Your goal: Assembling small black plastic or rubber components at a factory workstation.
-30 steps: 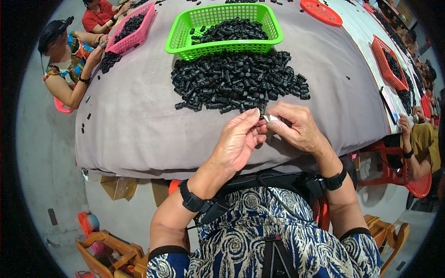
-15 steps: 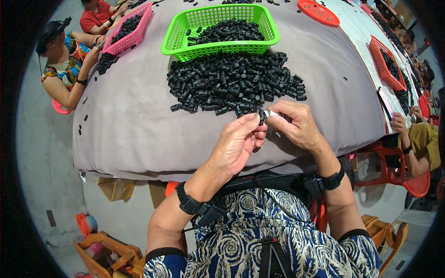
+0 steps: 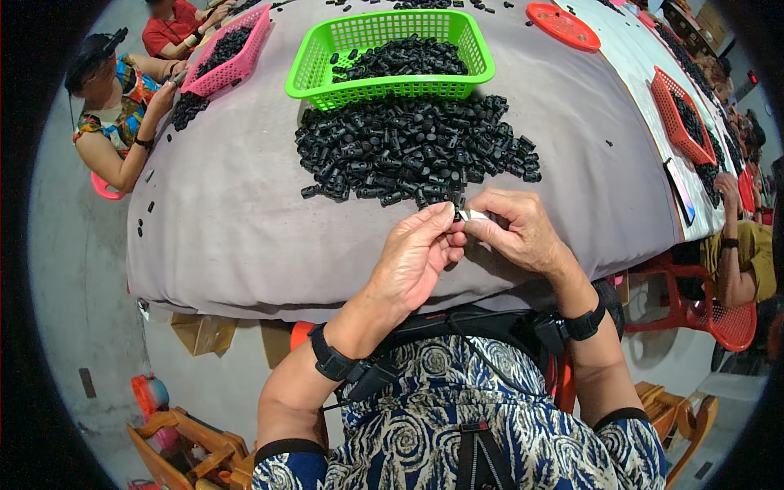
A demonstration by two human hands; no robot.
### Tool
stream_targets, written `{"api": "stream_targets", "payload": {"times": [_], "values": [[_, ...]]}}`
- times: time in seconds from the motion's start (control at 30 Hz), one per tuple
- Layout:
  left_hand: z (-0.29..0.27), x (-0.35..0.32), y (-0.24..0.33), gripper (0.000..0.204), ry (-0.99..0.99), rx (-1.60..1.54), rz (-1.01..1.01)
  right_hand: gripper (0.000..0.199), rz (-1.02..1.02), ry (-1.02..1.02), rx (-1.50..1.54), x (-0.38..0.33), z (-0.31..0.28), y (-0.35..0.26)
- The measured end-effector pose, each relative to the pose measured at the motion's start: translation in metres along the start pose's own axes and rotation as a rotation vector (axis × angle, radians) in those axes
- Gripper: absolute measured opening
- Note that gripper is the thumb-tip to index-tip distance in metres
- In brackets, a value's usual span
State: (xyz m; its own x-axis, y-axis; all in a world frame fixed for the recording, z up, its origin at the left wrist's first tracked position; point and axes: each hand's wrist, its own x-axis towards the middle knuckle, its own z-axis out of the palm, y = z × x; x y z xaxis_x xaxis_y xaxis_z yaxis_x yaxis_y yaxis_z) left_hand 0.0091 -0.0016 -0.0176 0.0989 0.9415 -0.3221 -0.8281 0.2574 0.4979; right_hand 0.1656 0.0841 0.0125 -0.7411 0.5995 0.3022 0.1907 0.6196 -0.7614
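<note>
The desk [image 3: 220,237] is the biggest thing here, draped in a grey cloth [image 3: 596,196] that curves down toward the person. On it, just beyond the hands, spreads a heap of small black parts [image 3: 408,147]. A green basket [image 3: 327,91] stands against the far side of the heap, partly filled with similar parts, and a smaller pink basket [image 3: 245,64] sits well off to the left.

Next come the two hands, raised together over the near edge of the heap. The left hand [image 3: 418,247] pinches between thumb and fingertips, its other fingers curled loosely underneath. The right hand [image 3: 520,233] is closed, thumb and bent forefinger gripping a short pale tool [image 3: 474,216]; its tip reaches the left fingertips, though whether it carries a sharp edge is too small to tell.

For good work here, I would keep the left pinch firm and leave the worked end exposed, brace the right thumb for short, controlled strokes, and hold the left fingertips out of the tool's path.

Smallest is the black piece [image 3: 457,215] in that left pinch, right at the meeting point of the hands. Its long axis seems to run roughly away from the person, toward the heap, with the pale tool coming across it from the right. Fingers cover most of it, so I cannot tell which end leads.
</note>
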Motion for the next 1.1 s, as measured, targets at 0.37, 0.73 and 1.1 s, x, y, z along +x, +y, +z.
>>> {"api": "stream_targets", "payload": {"times": [0.37,0.73,1.1], "values": [[0.005,-0.002,0.001,0.016,-0.011,0.046,-0.005,0.013,0.21,0.129,0.273,-0.004,-0.004,0.024],[0.003,-0.001,-0.002,0.015,-0.044,0.072,-0.044,0.011,0.243,0.09,0.455,0.0,0.014,0.0],[0.002,0.0,-0.001,0.014,-0.045,0.034,-0.076,0.014,0.267,0.119,0.514,0.0,0.018,0.009]]}}
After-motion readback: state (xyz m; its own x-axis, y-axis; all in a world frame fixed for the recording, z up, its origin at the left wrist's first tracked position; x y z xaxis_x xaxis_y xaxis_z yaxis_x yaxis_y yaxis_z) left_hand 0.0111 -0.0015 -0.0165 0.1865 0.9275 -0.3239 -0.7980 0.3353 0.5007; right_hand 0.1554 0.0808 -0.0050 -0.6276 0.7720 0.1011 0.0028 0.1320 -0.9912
